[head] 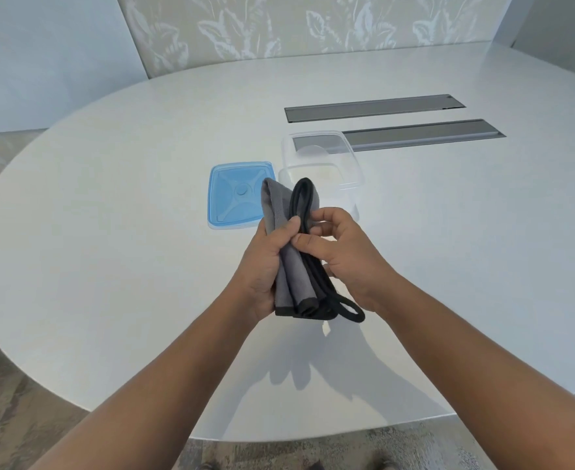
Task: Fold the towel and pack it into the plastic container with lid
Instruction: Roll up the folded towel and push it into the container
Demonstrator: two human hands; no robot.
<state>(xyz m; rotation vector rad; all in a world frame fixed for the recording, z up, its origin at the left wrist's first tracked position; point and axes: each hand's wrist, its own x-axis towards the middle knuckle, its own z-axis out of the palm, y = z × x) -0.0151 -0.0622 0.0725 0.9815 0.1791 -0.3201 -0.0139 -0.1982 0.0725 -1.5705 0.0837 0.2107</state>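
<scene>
A grey towel point(291, 276) with black edging is folded into a narrow bundle and held upright above the white table point(110, 215). My left hand point(262, 262) grips its left side, thumb across the front. On the right side, my right hand point(343, 256) pinches the folds between thumb and fingers. A black loop hangs from the bundle's lower end. Just beyond the towel stands the clear plastic container point(320, 157), open and empty. Its blue lid point(237, 195) lies flat on the table to the container's left.
Two long grey metal slots point(374, 108) are set into the table behind and to the right of the container. The table's curved edge runs near me, with patterned floor point(25, 418) below. A leaf-patterned wall panel stands behind the table.
</scene>
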